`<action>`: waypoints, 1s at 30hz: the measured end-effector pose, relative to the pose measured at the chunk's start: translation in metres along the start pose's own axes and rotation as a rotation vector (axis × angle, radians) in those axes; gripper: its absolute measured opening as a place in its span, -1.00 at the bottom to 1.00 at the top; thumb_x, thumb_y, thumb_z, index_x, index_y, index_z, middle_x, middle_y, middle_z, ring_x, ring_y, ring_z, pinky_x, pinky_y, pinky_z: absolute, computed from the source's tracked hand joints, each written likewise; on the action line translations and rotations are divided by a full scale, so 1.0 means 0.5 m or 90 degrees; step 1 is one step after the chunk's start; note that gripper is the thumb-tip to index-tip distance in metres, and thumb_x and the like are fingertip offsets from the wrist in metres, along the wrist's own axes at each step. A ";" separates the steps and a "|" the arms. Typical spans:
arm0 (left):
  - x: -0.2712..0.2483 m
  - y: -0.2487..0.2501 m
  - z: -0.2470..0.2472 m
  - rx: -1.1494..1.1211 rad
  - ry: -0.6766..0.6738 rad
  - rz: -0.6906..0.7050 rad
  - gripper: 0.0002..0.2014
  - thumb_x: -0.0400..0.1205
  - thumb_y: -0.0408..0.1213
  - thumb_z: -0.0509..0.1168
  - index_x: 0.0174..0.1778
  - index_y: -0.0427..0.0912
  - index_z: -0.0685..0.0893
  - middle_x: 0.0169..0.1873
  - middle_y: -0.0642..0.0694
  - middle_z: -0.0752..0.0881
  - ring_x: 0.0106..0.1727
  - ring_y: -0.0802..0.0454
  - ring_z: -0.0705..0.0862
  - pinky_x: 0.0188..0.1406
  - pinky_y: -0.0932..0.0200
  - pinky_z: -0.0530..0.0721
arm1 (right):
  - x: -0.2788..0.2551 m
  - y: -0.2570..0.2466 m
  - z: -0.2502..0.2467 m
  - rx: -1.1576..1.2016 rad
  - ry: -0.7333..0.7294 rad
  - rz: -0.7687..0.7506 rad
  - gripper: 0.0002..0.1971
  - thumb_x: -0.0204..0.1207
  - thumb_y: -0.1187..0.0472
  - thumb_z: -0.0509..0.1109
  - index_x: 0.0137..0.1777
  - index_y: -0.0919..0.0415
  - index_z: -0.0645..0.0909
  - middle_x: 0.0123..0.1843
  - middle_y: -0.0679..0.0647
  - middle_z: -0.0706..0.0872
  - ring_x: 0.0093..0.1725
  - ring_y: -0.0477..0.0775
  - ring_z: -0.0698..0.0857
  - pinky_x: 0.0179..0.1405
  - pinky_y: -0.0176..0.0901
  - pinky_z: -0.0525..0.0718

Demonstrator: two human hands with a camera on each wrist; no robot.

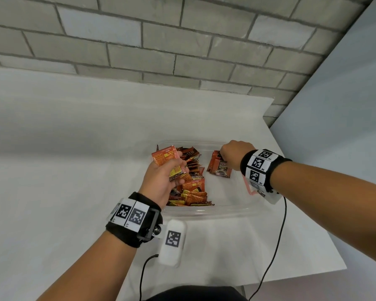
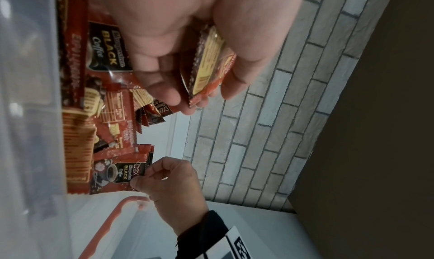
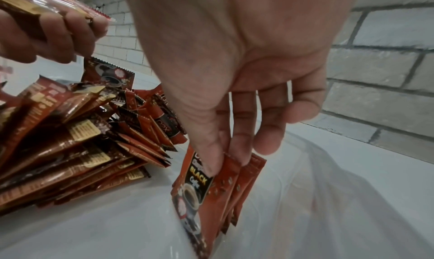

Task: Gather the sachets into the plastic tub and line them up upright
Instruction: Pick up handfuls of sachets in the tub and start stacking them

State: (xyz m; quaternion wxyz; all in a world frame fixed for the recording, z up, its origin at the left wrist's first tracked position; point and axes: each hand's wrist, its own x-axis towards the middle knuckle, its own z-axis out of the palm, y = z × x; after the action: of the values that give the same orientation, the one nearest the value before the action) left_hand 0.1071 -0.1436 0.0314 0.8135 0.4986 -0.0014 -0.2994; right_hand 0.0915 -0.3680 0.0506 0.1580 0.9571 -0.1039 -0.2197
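Head view: right hand (image 1: 232, 154) pinching sachets (image 1: 218, 168)

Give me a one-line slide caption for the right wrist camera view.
Right hand steadies a few upright sachets in the plastic tub beside a loose pile.

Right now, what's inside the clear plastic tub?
The tub holds a loose sachet pile at left and a small upright row held by the right hand. Whatever lies under the pile is covered.
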 end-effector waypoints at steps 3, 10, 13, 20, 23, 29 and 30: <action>0.002 -0.001 0.004 0.012 -0.001 -0.003 -0.74 0.62 -0.39 0.31 0.22 -0.25 0.64 -0.23 -0.11 0.72 -0.21 0.02 0.71 -0.37 0.17 0.62 | -0.001 0.005 0.000 0.008 -0.001 0.000 -0.98 0.53 0.33 0.34 -0.13 0.25 0.58 -0.34 0.05 0.47 -0.33 0.11 0.56 -0.48 -0.23 0.44; 0.000 -0.004 0.009 0.018 -0.013 -0.013 -0.81 0.64 -0.38 0.28 0.15 -0.22 0.67 -0.21 -0.13 0.73 -0.16 -0.04 0.71 -0.37 0.17 0.61 | -0.007 0.006 -0.007 0.029 0.002 0.009 -0.90 0.53 0.26 0.40 -0.02 0.26 0.60 -0.24 0.08 0.52 -0.25 0.14 0.59 -0.34 -0.15 0.54; -0.001 -0.005 0.009 0.013 -0.013 -0.016 -0.84 0.64 -0.38 0.28 0.11 -0.22 0.66 -0.20 -0.14 0.73 -0.16 -0.05 0.72 -0.37 0.16 0.61 | -0.011 0.008 -0.009 0.031 0.007 0.010 -0.88 0.53 0.26 0.39 0.02 0.26 0.60 -0.11 0.13 0.60 -0.23 0.14 0.59 -0.33 -0.14 0.52; -0.004 0.004 0.013 -0.047 -0.036 -0.056 -0.83 0.67 -0.45 0.08 0.10 -0.28 0.54 -0.17 -0.29 0.71 -0.29 -0.17 0.78 -0.47 0.15 0.72 | -0.049 0.011 -0.047 0.291 0.077 -0.005 -0.81 0.59 0.06 0.34 0.09 0.14 0.60 -0.03 0.06 0.66 -0.15 0.05 0.61 -0.27 -0.20 0.50; -0.008 0.017 0.032 -0.011 -0.085 -0.063 -0.82 0.68 -0.47 0.14 0.11 -0.21 0.57 -0.13 -0.25 0.75 -0.21 -0.18 0.79 -0.42 0.15 0.76 | -0.098 -0.007 -0.077 0.592 0.110 -0.081 -0.81 0.57 -0.02 0.38 0.10 0.02 0.62 -0.03 -0.02 0.68 -0.20 -0.10 0.62 -0.27 -0.30 0.53; 0.005 0.040 0.121 0.170 -0.163 0.010 -0.81 0.67 -0.34 0.27 0.19 -0.23 0.58 0.00 -0.28 0.75 -0.12 -0.14 0.79 -0.22 0.15 0.79 | -0.163 0.004 -0.090 0.762 0.223 -0.122 -0.94 0.53 0.18 0.45 -0.06 0.01 0.65 -0.08 -0.03 0.76 -0.15 -0.03 0.72 -0.07 -0.10 0.68; 0.006 0.041 0.131 0.161 -0.152 0.003 -0.77 0.68 -0.26 0.28 0.22 -0.24 0.57 0.07 -0.30 0.73 -0.04 -0.19 0.79 -0.10 0.08 0.79 | -0.170 0.013 -0.084 0.776 0.280 -0.100 -0.94 0.51 0.20 0.47 -0.10 0.02 0.65 -0.12 -0.02 0.76 -0.17 -0.01 0.73 -0.10 -0.10 0.69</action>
State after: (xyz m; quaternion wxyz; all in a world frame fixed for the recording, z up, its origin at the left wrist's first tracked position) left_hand 0.0999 -0.1914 0.0803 0.7391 0.5578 -0.1367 -0.3520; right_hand 0.0349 -0.3403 0.1216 -0.4117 0.9026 -0.1051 0.0690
